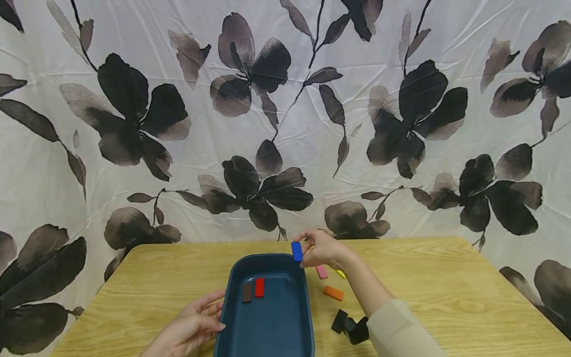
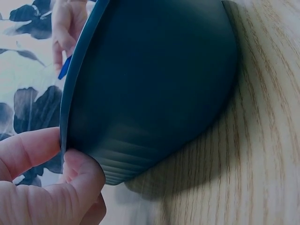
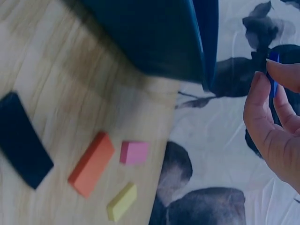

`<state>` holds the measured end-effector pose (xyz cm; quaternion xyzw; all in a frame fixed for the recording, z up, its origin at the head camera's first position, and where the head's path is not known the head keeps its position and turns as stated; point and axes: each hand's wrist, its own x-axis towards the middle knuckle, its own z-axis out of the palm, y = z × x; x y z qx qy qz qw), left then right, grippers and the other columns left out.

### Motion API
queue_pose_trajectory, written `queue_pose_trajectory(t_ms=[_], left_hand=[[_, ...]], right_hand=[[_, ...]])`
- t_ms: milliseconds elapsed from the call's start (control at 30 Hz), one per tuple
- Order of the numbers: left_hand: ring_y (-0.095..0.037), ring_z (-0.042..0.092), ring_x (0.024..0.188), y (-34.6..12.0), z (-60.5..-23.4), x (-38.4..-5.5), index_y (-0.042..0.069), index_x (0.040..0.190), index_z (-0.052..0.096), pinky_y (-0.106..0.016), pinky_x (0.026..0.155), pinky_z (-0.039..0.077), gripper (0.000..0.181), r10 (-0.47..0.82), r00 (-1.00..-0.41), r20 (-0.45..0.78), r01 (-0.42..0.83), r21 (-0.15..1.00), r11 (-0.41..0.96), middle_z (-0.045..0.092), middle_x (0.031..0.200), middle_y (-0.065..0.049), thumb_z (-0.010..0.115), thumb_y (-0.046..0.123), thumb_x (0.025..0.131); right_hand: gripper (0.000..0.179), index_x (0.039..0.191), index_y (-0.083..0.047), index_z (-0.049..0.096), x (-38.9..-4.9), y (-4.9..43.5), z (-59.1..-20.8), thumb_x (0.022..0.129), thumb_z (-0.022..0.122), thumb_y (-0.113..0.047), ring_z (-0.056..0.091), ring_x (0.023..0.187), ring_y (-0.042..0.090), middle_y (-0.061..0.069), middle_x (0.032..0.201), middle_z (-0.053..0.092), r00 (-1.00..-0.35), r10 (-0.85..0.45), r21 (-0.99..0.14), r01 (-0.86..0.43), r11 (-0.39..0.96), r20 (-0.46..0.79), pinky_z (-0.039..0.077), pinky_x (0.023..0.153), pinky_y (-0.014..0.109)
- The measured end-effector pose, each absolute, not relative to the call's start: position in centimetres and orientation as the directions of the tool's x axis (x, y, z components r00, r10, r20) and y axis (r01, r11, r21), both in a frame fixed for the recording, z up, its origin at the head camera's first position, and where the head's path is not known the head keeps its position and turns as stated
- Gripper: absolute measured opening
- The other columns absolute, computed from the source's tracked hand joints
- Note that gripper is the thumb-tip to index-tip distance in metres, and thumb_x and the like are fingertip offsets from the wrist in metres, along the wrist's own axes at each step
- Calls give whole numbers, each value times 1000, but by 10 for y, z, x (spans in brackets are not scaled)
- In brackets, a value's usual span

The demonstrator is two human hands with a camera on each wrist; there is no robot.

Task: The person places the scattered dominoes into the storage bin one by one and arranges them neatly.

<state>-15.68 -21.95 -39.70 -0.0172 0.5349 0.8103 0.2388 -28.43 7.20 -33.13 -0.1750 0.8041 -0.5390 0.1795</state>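
A deep dark-blue tray (image 1: 272,327) stands on the table. My left hand (image 1: 192,322) pinches its left rim between thumb and fingers, which the left wrist view shows close up. Over the tray's far right corner, my right hand (image 1: 323,249) holds a small blue block (image 1: 296,251) upright between thumb and fingertips. Inside the tray, a brown block (image 1: 247,293) and a red block (image 1: 259,287) lie side by side with a small gap. To the right of the tray are a pink block (image 1: 321,271), a yellow block (image 1: 341,273), partly hidden by the right arm, and an orange block (image 1: 333,293).
Nearer me on the right lie a black block (image 1: 339,321) and a black curved object (image 1: 356,331) beside it, whose kind I cannot tell. The wooden table (image 1: 446,287) ends at a flower-printed cloth (image 1: 312,139) hanging behind.
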Motion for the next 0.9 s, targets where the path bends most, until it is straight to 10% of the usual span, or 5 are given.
queue_pose_trajectory(t_ms=[900], left_hand=[[-15, 50, 93, -221, -396, -158, -6, 145, 8, -26, 76, 47, 78, 400, -871, -284, -421, 851, -313, 47, 107, -8, 47, -21, 79]], right_hand=[[53, 113, 3, 52, -279, 38, -338, 65, 64, 22, 56, 67, 20, 8, 76, 49, -876, -476, -979, -20, 204, -81, 54, 71, 41]])
